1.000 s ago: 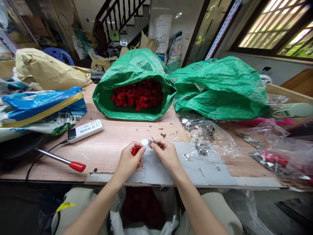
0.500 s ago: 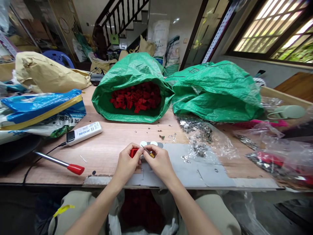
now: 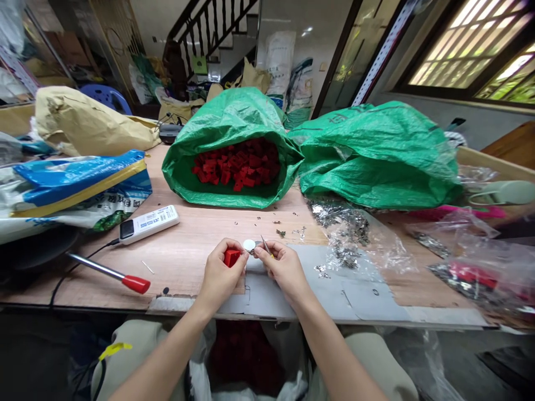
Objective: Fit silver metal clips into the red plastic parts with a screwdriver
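My left hand is closed around a small red plastic block, held just above the table's front edge. My right hand pinches a thin metal tool like tweezers, its tip pointing up and left toward the block. A small white disc lies on the table just behind my fingertips. Both hands hover over a grey cardboard sheet.
An open green sack full of red blocks lies behind the hands, a second green sack to its right. Clear bags of small metal parts sit at right. A white remote, a red-handled screwdriver and blue bags lie at left.
The tool tip, pressed against the red block half a second ago, has lifted away and points upward. Both hands stay close together in the same spot.
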The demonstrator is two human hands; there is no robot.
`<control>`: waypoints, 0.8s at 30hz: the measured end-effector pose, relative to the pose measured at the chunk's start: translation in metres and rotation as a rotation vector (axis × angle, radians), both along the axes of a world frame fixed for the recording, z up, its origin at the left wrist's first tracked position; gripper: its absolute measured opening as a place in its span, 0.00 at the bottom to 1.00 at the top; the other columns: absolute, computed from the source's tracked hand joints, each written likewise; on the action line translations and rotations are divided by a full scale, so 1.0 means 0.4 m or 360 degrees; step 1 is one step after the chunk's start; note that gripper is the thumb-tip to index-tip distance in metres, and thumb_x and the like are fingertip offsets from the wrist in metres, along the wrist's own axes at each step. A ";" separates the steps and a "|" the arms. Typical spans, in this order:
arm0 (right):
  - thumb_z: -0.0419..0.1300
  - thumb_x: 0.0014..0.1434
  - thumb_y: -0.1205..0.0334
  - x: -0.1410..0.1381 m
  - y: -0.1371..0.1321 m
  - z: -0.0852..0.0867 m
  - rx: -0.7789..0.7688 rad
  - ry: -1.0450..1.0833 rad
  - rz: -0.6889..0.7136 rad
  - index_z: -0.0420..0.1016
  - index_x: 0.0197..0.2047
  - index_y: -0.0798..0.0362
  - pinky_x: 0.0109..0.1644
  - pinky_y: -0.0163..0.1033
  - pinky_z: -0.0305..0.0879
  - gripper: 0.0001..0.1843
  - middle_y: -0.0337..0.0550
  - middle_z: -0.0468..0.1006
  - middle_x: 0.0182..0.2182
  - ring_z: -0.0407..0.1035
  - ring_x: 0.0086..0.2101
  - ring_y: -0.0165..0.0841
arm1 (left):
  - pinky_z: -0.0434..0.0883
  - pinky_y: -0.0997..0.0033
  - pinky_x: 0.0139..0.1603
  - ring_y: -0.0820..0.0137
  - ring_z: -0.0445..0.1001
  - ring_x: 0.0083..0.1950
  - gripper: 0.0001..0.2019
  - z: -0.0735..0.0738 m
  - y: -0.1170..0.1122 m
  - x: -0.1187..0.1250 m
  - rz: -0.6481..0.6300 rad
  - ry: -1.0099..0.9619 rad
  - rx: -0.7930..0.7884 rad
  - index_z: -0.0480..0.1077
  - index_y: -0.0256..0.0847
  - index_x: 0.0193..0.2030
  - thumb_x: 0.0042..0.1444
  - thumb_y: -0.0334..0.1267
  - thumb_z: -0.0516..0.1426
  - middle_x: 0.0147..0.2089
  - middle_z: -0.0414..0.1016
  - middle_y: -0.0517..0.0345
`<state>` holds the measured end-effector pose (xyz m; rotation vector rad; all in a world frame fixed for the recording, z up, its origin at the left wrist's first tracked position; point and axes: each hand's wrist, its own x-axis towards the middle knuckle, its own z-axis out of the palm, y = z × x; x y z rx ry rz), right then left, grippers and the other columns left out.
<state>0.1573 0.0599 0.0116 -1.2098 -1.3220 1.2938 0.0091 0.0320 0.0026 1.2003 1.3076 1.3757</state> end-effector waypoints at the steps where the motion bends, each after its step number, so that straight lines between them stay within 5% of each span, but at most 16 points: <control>1: 0.65 0.55 0.50 0.000 0.000 0.000 0.0022 -0.0009 0.0010 0.77 0.34 0.54 0.30 0.36 0.62 0.15 0.41 0.76 0.27 0.69 0.28 0.33 | 0.68 0.78 0.27 0.77 0.69 0.25 0.09 0.002 -0.001 0.001 0.0006 -0.0010 0.0014 0.67 0.40 0.35 0.54 0.40 0.62 0.31 0.71 0.63; 9: 0.61 0.61 0.58 0.029 -0.012 0.007 0.0582 -0.0573 0.0347 0.78 0.35 0.49 0.36 0.38 0.64 0.06 0.40 0.80 0.31 0.70 0.30 0.34 | 0.69 0.77 0.29 0.77 0.70 0.26 0.09 0.007 0.006 -0.014 0.0164 -0.0005 0.0032 0.67 0.40 0.35 0.54 0.39 0.62 0.32 0.71 0.63; 15: 0.63 0.58 0.53 0.091 0.033 0.003 0.0646 -0.0769 -0.0166 0.80 0.40 0.50 0.43 0.43 0.69 0.11 0.46 0.84 0.37 0.76 0.37 0.41 | 0.70 0.77 0.30 0.76 0.71 0.26 0.12 0.010 0.008 -0.012 0.0160 0.0001 -0.0048 0.69 0.40 0.40 0.53 0.42 0.64 0.34 0.74 0.61; 24: 0.58 0.59 0.58 0.183 0.134 0.007 0.0802 -0.1121 -0.0383 0.82 0.41 0.52 0.46 0.46 0.69 0.13 0.48 0.83 0.41 0.76 0.41 0.43 | 0.71 0.69 0.42 0.67 0.77 0.40 0.08 0.042 0.102 0.039 0.0064 0.0411 0.0225 0.73 0.43 0.44 0.57 0.34 0.60 0.39 0.79 0.56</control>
